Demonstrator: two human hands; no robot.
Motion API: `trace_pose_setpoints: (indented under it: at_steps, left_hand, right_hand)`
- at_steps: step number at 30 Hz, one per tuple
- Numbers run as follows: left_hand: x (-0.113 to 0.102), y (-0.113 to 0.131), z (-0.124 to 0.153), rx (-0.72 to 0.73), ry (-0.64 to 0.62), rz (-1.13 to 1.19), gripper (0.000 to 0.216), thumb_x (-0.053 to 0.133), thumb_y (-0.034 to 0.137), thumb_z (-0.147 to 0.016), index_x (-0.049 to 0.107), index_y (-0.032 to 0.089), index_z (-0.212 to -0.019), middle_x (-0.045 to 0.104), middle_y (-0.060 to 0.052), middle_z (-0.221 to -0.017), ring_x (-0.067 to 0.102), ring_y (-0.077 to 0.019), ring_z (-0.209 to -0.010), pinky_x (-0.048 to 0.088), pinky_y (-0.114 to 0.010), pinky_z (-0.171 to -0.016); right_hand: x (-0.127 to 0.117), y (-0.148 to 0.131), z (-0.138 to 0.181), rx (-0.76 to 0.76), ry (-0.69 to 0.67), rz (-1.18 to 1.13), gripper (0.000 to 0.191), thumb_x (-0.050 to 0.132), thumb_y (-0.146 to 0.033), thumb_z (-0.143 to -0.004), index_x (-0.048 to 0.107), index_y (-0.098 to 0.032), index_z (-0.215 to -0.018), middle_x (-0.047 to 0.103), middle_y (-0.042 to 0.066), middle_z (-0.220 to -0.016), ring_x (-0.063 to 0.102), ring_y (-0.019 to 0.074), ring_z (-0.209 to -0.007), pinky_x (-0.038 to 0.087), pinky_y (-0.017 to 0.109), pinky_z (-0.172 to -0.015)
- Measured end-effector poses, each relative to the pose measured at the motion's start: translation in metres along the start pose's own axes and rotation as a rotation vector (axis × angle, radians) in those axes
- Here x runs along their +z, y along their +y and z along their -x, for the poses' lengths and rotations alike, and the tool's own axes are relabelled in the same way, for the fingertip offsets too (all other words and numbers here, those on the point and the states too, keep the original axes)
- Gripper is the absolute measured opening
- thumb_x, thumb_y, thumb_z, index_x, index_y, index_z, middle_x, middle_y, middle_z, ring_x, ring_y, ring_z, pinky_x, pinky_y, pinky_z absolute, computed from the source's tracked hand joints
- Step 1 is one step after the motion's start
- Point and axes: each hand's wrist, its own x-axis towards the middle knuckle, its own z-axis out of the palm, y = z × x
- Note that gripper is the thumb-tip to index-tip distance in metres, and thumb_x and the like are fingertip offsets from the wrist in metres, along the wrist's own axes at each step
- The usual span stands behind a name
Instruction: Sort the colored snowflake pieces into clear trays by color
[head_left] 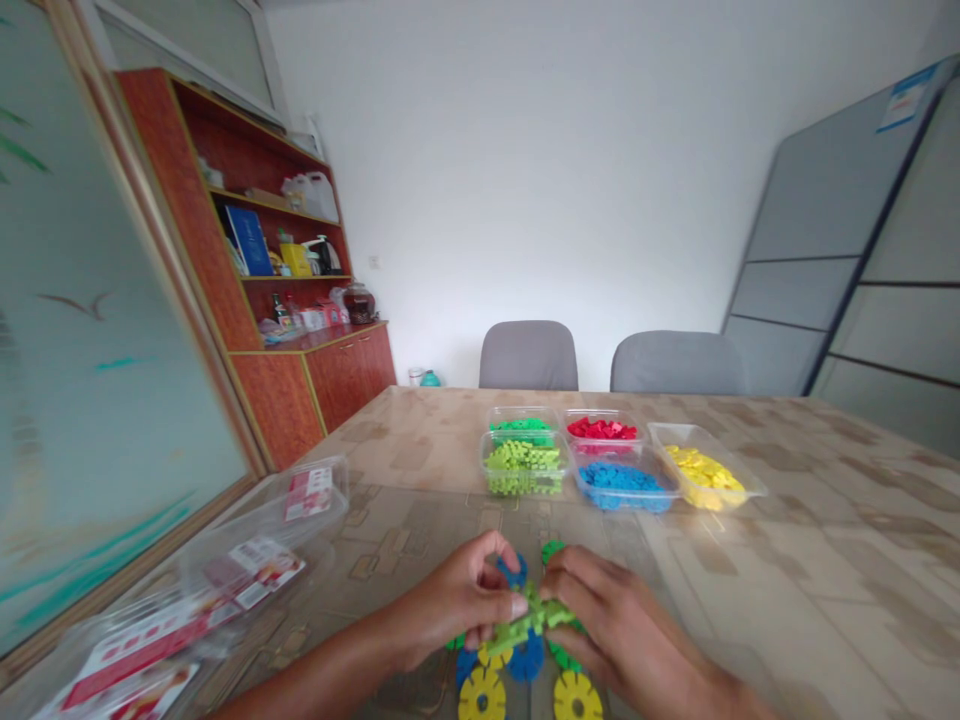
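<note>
Low over the near part of the table, both hands meet at a build of notched plastic discs (525, 655) in blue, yellow and green. My left hand (465, 605) pinches the build's light green part (514, 632) between thumb and fingers, beside a blue disc (512, 570). Around the other end of the light green part curls my right hand (611, 615), hiding much of it. Two yellow discs, one on the left (482, 694) and one on the right (577, 696), show at the bottom edge. How all the pieces join is partly hidden by my fingers.
Clear tubs of light green pieces (525, 460), green pieces (520, 428), red pieces (602, 430), blue pieces (626, 485) and yellow pieces (705, 475) stand beyond my hands. Clear labelled plastic lids (259, 530) lie at left. Two grey chairs (529, 355) stand behind the table.
</note>
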Motion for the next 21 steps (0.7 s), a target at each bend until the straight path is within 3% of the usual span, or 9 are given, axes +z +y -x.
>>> trace_pose_setpoints:
  at_steps: [5,8,11,16,21]
  left_hand:
    - [-0.004,0.005,-0.002,0.038,0.047,-0.083,0.042,0.055,0.056,-0.084,0.045,0.02,-0.102,0.055,0.006,-0.063,0.043,-0.0061,-0.044,0.031,-0.017,-0.04]
    - [-0.013,0.01,-0.005,0.113,0.13,-0.082,0.042,0.053,0.055,-0.085,0.045,0.019,-0.107,0.062,0.001,-0.072,0.045,-0.0067,-0.048,0.03,-0.018,-0.043]
    - [-0.021,0.012,-0.006,0.132,0.156,-0.036,0.044,0.057,0.052,-0.082,0.047,0.018,-0.107,0.063,0.0,-0.076,0.047,-0.0075,-0.052,0.03,-0.019,-0.046]
    - [-0.025,0.008,-0.009,0.134,0.152,-0.016,0.043,0.061,0.047,-0.078,0.047,0.018,-0.105,0.062,0.0,-0.075,0.046,-0.008,-0.053,0.031,-0.019,-0.047]
    - [-0.028,0.003,-0.012,0.125,0.154,-0.028,0.042,0.061,0.045,-0.076,0.047,0.018,-0.106,0.062,0.0,-0.077,0.045,-0.0069,-0.051,0.031,-0.018,-0.046]
  right_hand:
    - [-0.004,0.007,-0.003,0.018,0.051,0.042,0.02,0.045,-0.031,-0.097,0.059,-0.022,-0.087,0.063,0.004,-0.085,0.061,0.0191,-0.078,0.048,0.028,-0.066]
    - [-0.016,0.029,-0.011,0.106,0.136,0.007,0.015,0.05,-0.033,-0.094,0.059,-0.022,-0.091,0.063,0.004,-0.087,0.061,0.02,-0.082,0.047,0.029,-0.07]
    - [-0.034,0.056,-0.028,0.177,0.188,0.115,0.012,0.05,-0.029,-0.094,0.058,-0.02,-0.093,0.064,0.006,-0.089,0.061,0.0197,-0.082,0.046,0.028,-0.072]
    - [-0.053,0.084,-0.071,0.231,0.145,0.294,0.011,0.052,-0.024,-0.093,0.06,-0.017,-0.091,0.065,0.007,-0.089,0.061,0.0208,-0.083,0.043,0.027,-0.071]
    - [-0.046,0.095,-0.101,0.233,0.024,0.382,0.01,0.058,-0.022,-0.09,0.064,-0.014,-0.087,0.067,0.01,-0.091,0.063,0.0225,-0.088,0.043,0.029,-0.075]
